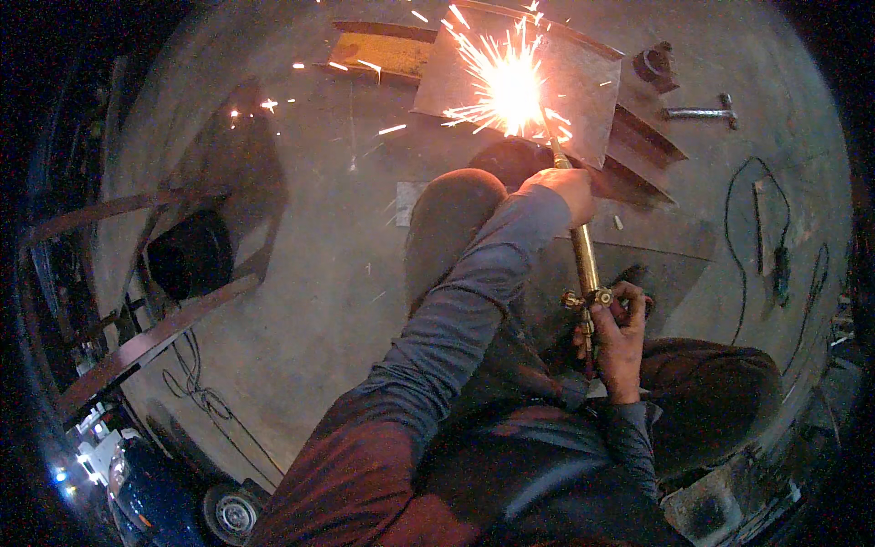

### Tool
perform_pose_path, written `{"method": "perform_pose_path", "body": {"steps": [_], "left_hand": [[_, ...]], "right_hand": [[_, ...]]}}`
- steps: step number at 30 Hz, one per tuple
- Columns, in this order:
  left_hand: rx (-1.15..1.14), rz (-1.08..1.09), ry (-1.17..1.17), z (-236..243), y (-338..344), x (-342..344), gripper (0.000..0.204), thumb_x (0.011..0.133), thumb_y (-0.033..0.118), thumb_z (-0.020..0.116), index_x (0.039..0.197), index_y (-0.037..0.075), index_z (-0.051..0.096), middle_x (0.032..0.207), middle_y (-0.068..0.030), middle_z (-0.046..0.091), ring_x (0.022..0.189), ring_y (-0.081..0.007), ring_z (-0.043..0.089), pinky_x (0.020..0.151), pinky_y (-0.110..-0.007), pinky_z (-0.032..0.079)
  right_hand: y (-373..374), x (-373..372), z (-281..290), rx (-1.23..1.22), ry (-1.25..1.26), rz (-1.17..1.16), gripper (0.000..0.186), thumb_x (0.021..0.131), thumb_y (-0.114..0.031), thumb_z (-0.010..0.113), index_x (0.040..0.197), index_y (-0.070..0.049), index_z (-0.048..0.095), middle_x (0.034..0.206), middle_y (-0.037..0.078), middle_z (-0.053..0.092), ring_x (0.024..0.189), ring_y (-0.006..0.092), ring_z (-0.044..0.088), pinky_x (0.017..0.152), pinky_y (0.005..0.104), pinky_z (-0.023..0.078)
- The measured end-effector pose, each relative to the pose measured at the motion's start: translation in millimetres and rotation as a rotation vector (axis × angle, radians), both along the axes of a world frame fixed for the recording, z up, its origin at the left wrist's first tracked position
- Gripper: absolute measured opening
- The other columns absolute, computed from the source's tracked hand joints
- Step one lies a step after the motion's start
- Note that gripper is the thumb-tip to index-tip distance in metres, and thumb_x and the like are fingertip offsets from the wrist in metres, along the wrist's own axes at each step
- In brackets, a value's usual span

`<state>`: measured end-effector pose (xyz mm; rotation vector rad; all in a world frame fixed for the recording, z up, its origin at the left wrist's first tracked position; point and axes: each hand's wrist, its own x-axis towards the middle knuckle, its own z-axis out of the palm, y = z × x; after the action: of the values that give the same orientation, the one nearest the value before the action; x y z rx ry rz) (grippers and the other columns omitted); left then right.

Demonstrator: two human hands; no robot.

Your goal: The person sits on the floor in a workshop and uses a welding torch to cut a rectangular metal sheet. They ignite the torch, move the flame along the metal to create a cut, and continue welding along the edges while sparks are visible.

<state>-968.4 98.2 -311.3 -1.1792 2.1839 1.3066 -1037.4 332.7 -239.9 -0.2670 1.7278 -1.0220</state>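
Note:
My left hand point(567, 193) is closed round the front of a brass cutting torch point(584, 257), close behind its neck. Lower down, my right hand point(620, 339) grips the torch's rear end beside the valve knobs, with the thumb and fingers curled at a knob. The torch points away from me at a flat metal plate point(597, 102). At its tip a bright white-orange glare throws sparks outward, hiding the tip and the spot it meets. Rusty steel beam pieces point(643, 150) lie under the plate and jut out to the right.
A yellow-orange steel piece point(383, 49) lies left of the plate. A hammer point(702, 113) and a dark cable point(727, 214) are on the floor at right. At left stand a metal frame point(155, 339) and a black bucket point(191, 253). A car wheel point(230, 513) shows lower left.

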Motion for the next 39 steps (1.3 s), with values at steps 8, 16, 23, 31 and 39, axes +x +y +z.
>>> {"method": "perform_pose_path", "body": {"steps": [8, 16, 23, 31, 39], "left_hand": [[0.039, 0.042, -0.038, 12.4, -0.8, -1.6, 0.037, 0.090, 0.022, 0.056, 0.119, 0.001, 0.068, 0.122, -0.0207, 0.069, 0.111, -0.0329, 0.069, 0.093, -0.046, 0.055], [-0.092, 0.061, 0.064, -9.6, -4.6, -0.5, 0.037, 0.086, 0.033, 0.059, 0.104, 0.002, 0.069, 0.090, -0.0193, 0.073, 0.086, -0.0379, 0.073, 0.079, -0.048, 0.058], [0.038, 0.042, -0.040, 2.2, -9.1, -1.5, 0.037, 0.085, 0.027, 0.062, 0.113, 0.005, 0.071, 0.111, -0.0199, 0.071, 0.105, -0.0368, 0.069, 0.090, -0.046, 0.056], [-0.021, -0.087, -0.010, -4.8, -8.8, -5.6, 0.037, 0.086, 0.024, 0.062, 0.117, 0.007, 0.072, 0.121, -0.0202, 0.070, 0.115, -0.0348, 0.067, 0.097, -0.045, 0.055], [0.032, -0.040, -0.033, 20.0, -10.8, -5.1, 0.038, 0.085, 0.022, 0.060, 0.117, 0.005, 0.072, 0.121, -0.0216, 0.070, 0.113, -0.0364, 0.068, 0.097, -0.046, 0.054]], "right_hand": [[-1.4, -2.1, -2.2, -0.036, -0.038, -0.037, 0.035, 0.099, -0.009, 0.059, 0.130, -0.015, 0.043, 0.094, 0.009, 0.064, 0.058, 0.0164, 0.063, 0.046, 0.0284, 0.052], [6.5, -15.3, -29.7, -0.114, 0.125, 0.081, 0.034, 0.099, -0.009, 0.062, 0.126, -0.014, 0.042, 0.099, 0.008, 0.062, 0.064, 0.0155, 0.063, 0.047, 0.0284, 0.052], [-8.6, -2.7, 1.8, -0.089, -0.080, -0.016, 0.034, 0.097, -0.010, 0.066, 0.120, -0.014, 0.042, 0.093, 0.007, 0.061, 0.060, 0.0164, 0.062, 0.045, 0.0285, 0.051], [-7.6, -5.4, 1.0, -0.017, -0.040, 0.005, 0.033, 0.099, -0.014, 0.064, 0.120, -0.014, 0.039, 0.096, 0.011, 0.064, 0.056, 0.0183, 0.063, 0.042, 0.0290, 0.049], [-9.0, -5.5, -0.4, 0.021, 0.007, -0.003, 0.030, 0.099, -0.015, 0.061, 0.122, -0.013, 0.042, 0.096, 0.011, 0.064, 0.056, 0.0183, 0.063, 0.042, 0.0294, 0.049]]}}
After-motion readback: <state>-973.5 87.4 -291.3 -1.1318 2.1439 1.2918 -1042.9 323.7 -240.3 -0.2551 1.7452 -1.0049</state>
